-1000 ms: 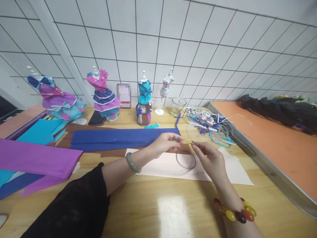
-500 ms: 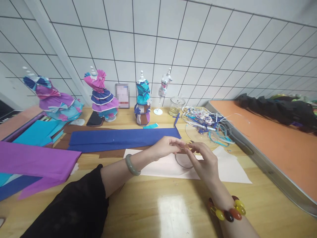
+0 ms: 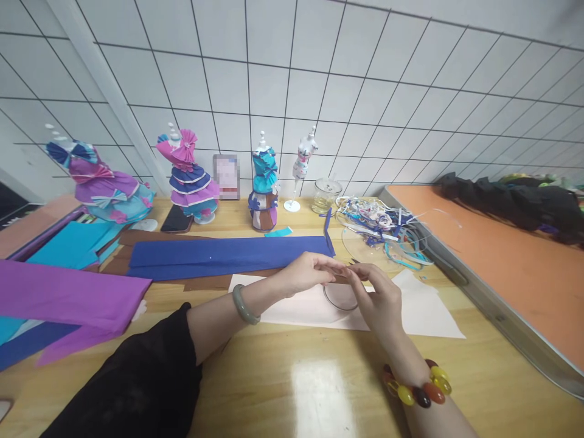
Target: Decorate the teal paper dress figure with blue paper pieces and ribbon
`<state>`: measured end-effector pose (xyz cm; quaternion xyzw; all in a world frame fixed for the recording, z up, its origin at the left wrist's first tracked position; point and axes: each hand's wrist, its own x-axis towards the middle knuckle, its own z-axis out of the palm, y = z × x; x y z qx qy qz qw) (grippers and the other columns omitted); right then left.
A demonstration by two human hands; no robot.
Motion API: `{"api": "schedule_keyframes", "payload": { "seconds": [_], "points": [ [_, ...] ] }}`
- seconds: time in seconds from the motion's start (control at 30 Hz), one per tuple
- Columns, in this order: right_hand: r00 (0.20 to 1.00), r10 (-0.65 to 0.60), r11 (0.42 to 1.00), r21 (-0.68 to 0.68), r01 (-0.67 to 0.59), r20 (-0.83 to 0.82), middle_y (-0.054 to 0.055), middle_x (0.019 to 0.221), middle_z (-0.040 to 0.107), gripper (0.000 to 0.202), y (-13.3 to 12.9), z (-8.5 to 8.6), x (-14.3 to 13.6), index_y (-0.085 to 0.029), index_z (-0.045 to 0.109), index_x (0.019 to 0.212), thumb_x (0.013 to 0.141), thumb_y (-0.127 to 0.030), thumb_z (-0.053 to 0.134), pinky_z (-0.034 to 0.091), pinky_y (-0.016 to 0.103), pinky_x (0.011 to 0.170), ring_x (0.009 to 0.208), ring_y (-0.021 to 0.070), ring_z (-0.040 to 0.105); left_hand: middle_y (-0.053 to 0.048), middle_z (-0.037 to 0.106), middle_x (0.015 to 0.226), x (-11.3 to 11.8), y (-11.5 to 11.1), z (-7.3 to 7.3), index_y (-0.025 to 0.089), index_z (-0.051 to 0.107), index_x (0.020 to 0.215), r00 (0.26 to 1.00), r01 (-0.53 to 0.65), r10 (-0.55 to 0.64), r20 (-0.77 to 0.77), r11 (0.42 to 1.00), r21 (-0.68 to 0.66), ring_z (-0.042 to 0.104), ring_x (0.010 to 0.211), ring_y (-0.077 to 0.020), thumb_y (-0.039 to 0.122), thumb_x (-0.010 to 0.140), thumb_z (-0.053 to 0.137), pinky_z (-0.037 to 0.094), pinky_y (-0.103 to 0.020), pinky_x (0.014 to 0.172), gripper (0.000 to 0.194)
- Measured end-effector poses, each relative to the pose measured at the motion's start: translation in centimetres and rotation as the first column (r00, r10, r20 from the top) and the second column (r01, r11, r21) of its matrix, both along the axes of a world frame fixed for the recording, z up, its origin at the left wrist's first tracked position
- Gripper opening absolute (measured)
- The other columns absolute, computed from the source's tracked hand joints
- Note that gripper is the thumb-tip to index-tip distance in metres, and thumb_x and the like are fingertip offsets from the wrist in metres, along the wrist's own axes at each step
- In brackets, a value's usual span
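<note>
My left hand and my right hand meet at the fingertips above the white sheet. The fingers of both are pinched together. Whatever they hold is small and hidden; a bit of brown shows by the fingertips, but I cannot tell if it is held or lies behind. Under the hands a thin dark ring lies on the white sheet, partly covered. Dark pointed tips stick out just beyond the fingers. A folded blue sheet lies beyond my left hand, over brown sheets.
Small mannequins in ruffled dresses and a patterned mannequin line the wall. A glass stands by a heap of scraps. Purple sheets lie left; an orange metal-edged board is at right.
My fingertips have shifted slightly, with the left fingers now lying straighter over the right ones. Otherwise the hands and the things on the table stay in place.
</note>
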<state>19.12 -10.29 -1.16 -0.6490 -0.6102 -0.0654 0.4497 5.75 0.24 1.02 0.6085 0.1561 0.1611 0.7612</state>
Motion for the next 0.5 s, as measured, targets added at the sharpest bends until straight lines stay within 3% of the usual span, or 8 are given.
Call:
{"api": "schedule_keyframes", "payload": {
  "seconds": [0.23,0.5],
  "points": [
    [0.986,-0.076,0.996,-0.050,0.069,-0.150,0.006,0.078,0.068,0.017,-0.08,-0.18,0.01,-0.019,0.061,0.082,0.082,-0.034,0.053,0.049,0.031,0.065,0.069,0.0178,0.062,-0.011,0.066,0.098,-0.11,-0.14,0.32,0.010,0.067,0.093,1.000,-0.018,0.018,-0.001,1.000,0.010,0.060,0.092,-0.0176,0.008,0.070,0.057,0.043,-0.031,0.086,0.025],
    [0.964,-0.025,0.994,-0.109,-0.004,-0.264,0.006,0.087,0.070,0.018,0.02,-0.12,0.06,-0.019,0.066,0.084,0.082,-0.032,0.054,0.050,0.031,0.069,0.080,0.0196,0.063,-0.012,0.067,0.092,0.15,0.02,-0.25,0.008,0.068,0.087,0.999,-0.051,0.049,0.023,0.997,0.060,0.061,0.089,-0.0200,0.013,0.068,0.062,0.043,-0.035,0.086,0.021]
  ]
}}
